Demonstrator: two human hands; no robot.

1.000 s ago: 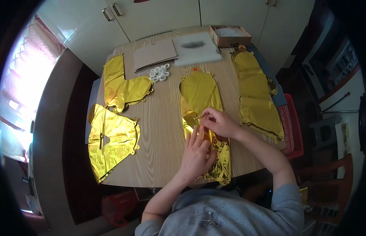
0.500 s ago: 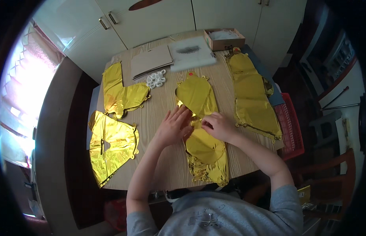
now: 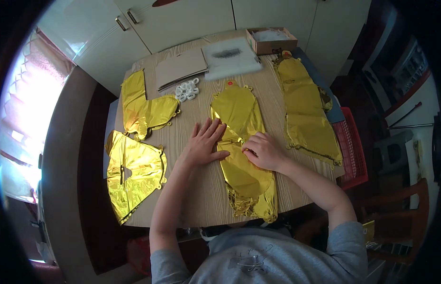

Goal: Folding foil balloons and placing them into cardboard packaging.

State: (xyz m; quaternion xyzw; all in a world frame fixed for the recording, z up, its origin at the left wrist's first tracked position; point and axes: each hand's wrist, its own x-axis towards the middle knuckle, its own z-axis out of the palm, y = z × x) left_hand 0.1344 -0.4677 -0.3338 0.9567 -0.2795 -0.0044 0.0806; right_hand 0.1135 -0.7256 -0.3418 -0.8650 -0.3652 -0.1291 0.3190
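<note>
The left hand (image 3: 204, 145) rests with spread fingers on one long, shiny gold foil piece (image 3: 244, 177), probably to steady it; the right hand (image 3: 263, 152) curls upon it, whether pinching I cannot tell. Two flat gold foil shapes (image 3: 142, 185) lie left of the left hand, one broad gold foil sheet (image 3: 308, 111) right of the right.

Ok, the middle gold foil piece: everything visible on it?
The middle gold foil piece looks thin and shiny, long and flattened, with a red dot and small tabs at its far end. It's creased across the middle and crumpled toward the near end. It lies lengthwise on the wood-grain table. The left hand is spread over its left edge; the right hand is curled on its right side, grip unclear.
</note>
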